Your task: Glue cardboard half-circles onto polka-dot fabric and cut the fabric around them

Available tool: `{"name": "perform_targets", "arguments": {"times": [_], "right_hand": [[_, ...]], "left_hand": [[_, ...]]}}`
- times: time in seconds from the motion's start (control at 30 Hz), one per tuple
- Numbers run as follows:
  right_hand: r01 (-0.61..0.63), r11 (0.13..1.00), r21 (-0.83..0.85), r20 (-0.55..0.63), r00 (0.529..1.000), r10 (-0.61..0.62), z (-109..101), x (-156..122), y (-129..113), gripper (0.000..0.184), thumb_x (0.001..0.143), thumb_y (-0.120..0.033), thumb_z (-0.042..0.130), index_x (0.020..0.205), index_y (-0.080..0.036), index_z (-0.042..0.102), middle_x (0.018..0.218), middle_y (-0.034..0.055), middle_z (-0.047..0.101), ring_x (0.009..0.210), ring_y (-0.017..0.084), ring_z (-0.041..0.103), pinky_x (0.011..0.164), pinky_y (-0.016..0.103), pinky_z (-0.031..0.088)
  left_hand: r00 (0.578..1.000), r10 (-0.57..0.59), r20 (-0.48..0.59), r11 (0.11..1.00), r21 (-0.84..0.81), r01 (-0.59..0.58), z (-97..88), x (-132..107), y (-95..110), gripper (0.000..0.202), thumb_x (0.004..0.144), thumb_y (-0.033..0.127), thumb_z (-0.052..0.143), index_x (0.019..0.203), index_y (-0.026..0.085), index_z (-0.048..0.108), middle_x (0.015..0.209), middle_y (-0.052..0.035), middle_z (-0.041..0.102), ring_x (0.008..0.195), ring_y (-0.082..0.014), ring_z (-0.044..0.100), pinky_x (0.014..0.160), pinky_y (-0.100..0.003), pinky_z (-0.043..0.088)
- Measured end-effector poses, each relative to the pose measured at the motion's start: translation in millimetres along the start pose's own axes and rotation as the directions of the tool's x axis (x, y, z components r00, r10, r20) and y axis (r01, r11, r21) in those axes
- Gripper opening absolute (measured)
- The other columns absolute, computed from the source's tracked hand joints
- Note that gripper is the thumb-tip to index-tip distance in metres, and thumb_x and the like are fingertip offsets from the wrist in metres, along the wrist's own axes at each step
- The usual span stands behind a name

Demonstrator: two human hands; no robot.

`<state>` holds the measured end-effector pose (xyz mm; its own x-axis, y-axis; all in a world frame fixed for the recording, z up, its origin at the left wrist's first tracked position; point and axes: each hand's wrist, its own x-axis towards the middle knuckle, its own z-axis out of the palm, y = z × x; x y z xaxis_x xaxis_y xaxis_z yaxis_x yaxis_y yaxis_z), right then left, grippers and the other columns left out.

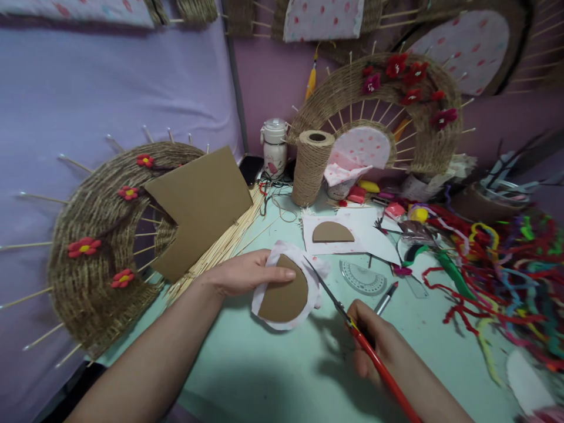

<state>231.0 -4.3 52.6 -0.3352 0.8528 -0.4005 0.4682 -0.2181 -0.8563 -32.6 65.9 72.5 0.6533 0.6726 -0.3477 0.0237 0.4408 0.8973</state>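
My left hand pinches a rounded cardboard piece together with the white fabric behind it, thumb on top. The fabric sticks out as a border around the cardboard. In my right hand are red-handled scissors, their tips pointing up and left near the fabric's upper right edge. Whether the blades touch the fabric I cannot tell. Behind them, a cardboard half circle lies on a spotted cloth piece.
A clear protractor and a pen lie beside my right hand. Tangled pipe cleaners spread on the right. A twine spool and a bottle stand behind. Cut cardboard rests over thin sticks and a woven arch at left.
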Motion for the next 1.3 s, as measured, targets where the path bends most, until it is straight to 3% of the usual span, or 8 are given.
{"name": "perform_targets", "arguments": {"times": [0.23,0.37,0.7,0.87,1.0,1.3], "right_hand": [[-0.027,0.998,0.049,0.003,1.000,0.027,-0.1,0.2,-3.2,0.031,0.061,-0.030,0.059,0.067,-0.026,0.029,0.047,-0.0102,0.048,0.047,0.010,0.039,0.045,0.021,0.026],[-0.012,0.997,0.074,-0.007,1.000,0.012,-1.2,0.9,-2.3,0.031,0.062,-0.030,0.060,0.066,-0.026,0.030,0.046,-0.0101,0.047,0.045,0.009,0.037,0.044,0.021,0.024],[-0.022,0.999,0.047,0.013,1.000,0.021,-1.8,-2.8,-7.7,0.023,0.058,-0.025,0.051,0.068,-0.026,0.031,0.047,-0.0116,0.047,0.045,0.009,0.040,0.045,0.021,0.027],[-0.060,0.995,0.074,0.040,0.998,0.058,0.6,-2.9,-5.9,0.026,0.061,-0.028,0.055,0.071,-0.027,0.030,0.045,-0.0137,0.045,0.038,0.008,0.035,0.041,0.020,0.021],[-0.023,0.999,0.030,0.025,0.999,0.023,0.6,-2.0,-1.4,0.028,0.062,-0.025,0.058,0.072,-0.026,0.031,0.046,-0.0131,0.046,0.040,0.008,0.037,0.042,0.020,0.022],[0.018,0.999,-0.040,0.002,1.000,-0.018,-1.5,0.8,-7.4,0.036,0.059,-0.037,0.063,0.066,-0.026,0.030,0.049,-0.0106,0.043,0.050,0.010,0.033,0.047,0.022,0.026]], "left_hand": [[0.995,0.039,0.089,0.999,-0.031,-0.036,-2.3,-0.4,-0.3,0.034,0.085,0.042,0.066,0.102,0.012,0.069,0.100,-0.0136,0.073,0.091,-0.0233,0.069,0.082,-0.033,0.051],[0.998,0.048,0.043,0.997,-0.058,-0.045,-5.1,0.5,-2.6,0.039,0.085,0.048,0.065,0.101,0.012,0.069,0.098,-0.0130,0.074,0.093,-0.0228,0.068,0.086,-0.034,0.050],[1.000,0.015,0.018,0.996,-0.090,-0.013,-5.3,1.7,-3.2,0.043,0.080,0.051,0.070,0.097,0.012,0.070,0.095,-0.0117,0.074,0.087,-0.0205,0.067,0.080,-0.031,0.050],[1.000,-0.021,0.000,0.997,-0.071,0.021,-2.1,0.5,-1.8,0.042,0.078,0.052,0.071,0.094,0.013,0.069,0.093,-0.0093,0.074,0.083,-0.0186,0.067,0.076,-0.028,0.049],[0.999,-0.049,0.012,0.998,-0.042,0.050,-0.4,0.2,-0.6,0.043,0.077,0.053,0.071,0.093,0.013,0.069,0.092,-0.0081,0.073,0.079,-0.0171,0.066,0.072,-0.026,0.049],[0.996,-0.065,0.055,0.998,-0.017,0.066,1.2,-0.5,2.0,0.048,0.077,0.055,0.071,0.099,0.012,0.068,0.097,-0.0103,0.073,0.082,-0.0191,0.066,0.073,-0.029,0.050]]}}
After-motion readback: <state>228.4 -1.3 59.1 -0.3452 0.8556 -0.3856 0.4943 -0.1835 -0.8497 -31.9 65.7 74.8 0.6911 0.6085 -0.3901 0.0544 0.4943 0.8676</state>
